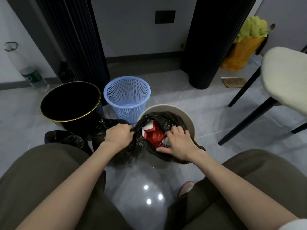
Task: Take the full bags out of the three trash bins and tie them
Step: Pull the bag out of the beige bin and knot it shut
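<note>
Over the beige bin [188,119], the left hand [118,135] and right hand [177,143] clutch the black bag [172,117]; the red carton [152,135] inside may tear it.

Bare floor [141,178] lies open between my knees [49,171]. Left, the black bin [69,101] and loose black bags [70,138] crowd the way. Ahead stand the full bag [169,116] in its beige bin [188,118] and the blue basket [127,97]. Chair legs [245,124] bar my right.

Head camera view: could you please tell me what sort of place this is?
Probably a room in a home or small office: a glossy tiled floor, a cushioned chair, and a blue waste basket beside a black bin.
</note>
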Motion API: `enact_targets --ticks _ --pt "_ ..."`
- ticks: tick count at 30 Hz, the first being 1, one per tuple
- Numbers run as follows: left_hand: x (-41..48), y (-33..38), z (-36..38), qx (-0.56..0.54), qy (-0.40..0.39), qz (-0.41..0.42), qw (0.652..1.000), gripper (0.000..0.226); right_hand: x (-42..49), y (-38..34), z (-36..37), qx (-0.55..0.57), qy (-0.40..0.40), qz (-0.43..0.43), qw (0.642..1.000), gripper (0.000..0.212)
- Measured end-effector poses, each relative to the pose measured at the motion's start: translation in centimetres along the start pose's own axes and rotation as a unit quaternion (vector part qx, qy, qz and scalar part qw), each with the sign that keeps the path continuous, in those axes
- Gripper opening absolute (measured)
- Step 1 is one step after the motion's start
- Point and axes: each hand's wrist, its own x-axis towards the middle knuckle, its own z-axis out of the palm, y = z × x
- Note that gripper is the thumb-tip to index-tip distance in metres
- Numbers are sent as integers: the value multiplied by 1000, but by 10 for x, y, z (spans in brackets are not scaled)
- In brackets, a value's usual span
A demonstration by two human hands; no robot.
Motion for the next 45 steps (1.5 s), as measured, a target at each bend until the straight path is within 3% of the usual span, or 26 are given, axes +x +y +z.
enact_targets --ticks 3,8,11,14,18,23,29,33,39,43,45 --pt "3 0 -1 -42 -12 -14 999 27 10 -2 -3 3 106 22 994 66" --pt "3 0 -2 -17 8 -18 1000 34 28 0 3 -17 121 63 990 68" --pt "-4 6 -8 14 57 60 996 66 33 1 14 -2 132 90 987 55" --pt "-11 14 -10 28 41 163 985 83 36 0 21 22 136 100 985 46" --pt "-15 23 6 23 25 214 976 63 38 0 23 56 170 109 978 24" --pt "-6 31 20 6 78 206 975 24 40 1 7 106 167 72 978 20" --pt "11 42 27 -50 144 110 982 17 27 -5 -15 245 95 48 964 15" --pt "18 48 26 -35 154 119 980 12 21 -4 -22 287 64 44 955 13" --pt "26 54 24 -68 123 180 974 33 20 -1 -27 257 45 66 963 14" --pt "29 48 28 -47 135 137 980 22 18 -4 -36 244 73 86 963 17" --pt "31 44 27 -53 132 114 983 17 17 -8 -38 251 65 75 963 33"
